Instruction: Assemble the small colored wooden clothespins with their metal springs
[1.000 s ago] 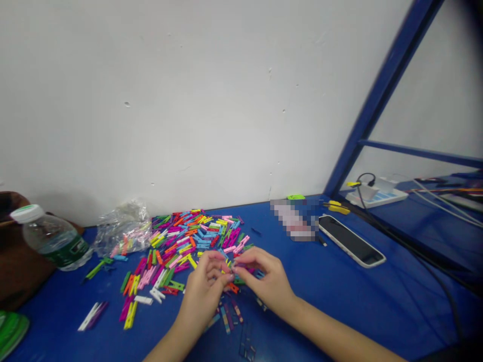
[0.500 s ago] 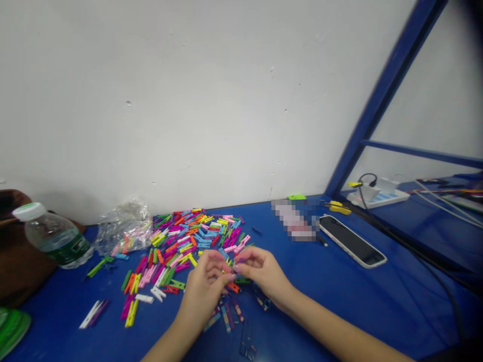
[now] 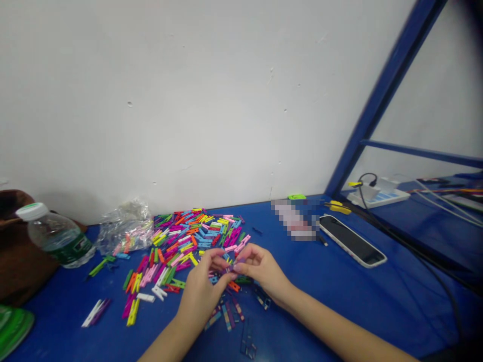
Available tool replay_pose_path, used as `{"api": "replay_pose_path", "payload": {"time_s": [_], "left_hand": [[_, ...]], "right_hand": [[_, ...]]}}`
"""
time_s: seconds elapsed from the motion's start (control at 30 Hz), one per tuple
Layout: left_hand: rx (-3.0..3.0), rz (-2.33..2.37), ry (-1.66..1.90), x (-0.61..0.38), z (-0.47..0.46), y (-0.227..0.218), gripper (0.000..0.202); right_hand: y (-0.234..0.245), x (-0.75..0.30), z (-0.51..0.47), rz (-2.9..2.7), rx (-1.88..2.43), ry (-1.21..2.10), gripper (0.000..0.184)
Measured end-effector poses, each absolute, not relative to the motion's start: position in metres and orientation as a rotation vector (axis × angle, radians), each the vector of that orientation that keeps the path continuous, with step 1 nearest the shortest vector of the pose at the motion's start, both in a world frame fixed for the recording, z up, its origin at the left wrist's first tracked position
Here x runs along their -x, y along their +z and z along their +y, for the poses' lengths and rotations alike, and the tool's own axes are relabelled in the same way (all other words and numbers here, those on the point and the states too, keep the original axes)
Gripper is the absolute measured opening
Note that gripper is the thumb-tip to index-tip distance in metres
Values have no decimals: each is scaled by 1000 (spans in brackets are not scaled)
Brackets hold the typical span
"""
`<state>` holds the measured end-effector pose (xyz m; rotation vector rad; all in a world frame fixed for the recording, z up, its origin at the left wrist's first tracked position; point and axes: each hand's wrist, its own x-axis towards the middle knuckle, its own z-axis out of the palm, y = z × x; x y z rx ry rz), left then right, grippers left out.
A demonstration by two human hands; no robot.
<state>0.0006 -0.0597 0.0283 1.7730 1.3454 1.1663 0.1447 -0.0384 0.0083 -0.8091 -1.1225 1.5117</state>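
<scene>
Both my hands meet over the near edge of a pile of small coloured clothespins point(image 3: 192, 234) on a blue table point(image 3: 339, 296). My left hand point(image 3: 202, 291) has its fingers curled and pinched at the tips. My right hand point(image 3: 258, 269) pinches against them from the right. Between the fingertips is a small clothespin piece point(image 3: 230, 269), too small to name its colour surely. Loose pins point(image 3: 232, 311) lie under my wrists.
A clear plastic bag point(image 3: 123, 229) with pins lies left of the pile. A water bottle point(image 3: 55, 236) lies further left, beside a brown object point(image 3: 15, 251). A phone point(image 3: 352, 241) lies right, with a blue frame post point(image 3: 381, 95), power strip point(image 3: 379, 193) and cables behind. A white and purple pin pair point(image 3: 96, 311) lies at left.
Both hands have stayed pinched together and shifted slightly up and away. The view has drifted a little; the pile and other things lie as before.
</scene>
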Motion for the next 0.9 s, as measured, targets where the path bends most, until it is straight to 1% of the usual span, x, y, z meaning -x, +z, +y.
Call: {"api": "replay_pose_path", "payload": {"time_s": [0.2, 0.47, 0.67, 0.9], "left_hand": [[-1828, 1323, 1148, 1, -60, 26, 26], [-1738, 1244, 1102, -2, -61, 26, 23], [-1739, 1203, 1081, -1, -60, 26, 27], [-1691, 1191, 1123, -3, -61, 23, 39]], "right_hand": [[6, -143, -38, -1176, 797, 1518, 32], [5, -144, -37, -1276, 788, 1498, 31], [4, -145, -37, -1339, 801, 1469, 33], [6, -148, -37, -1492, 842, 1380, 30]]}}
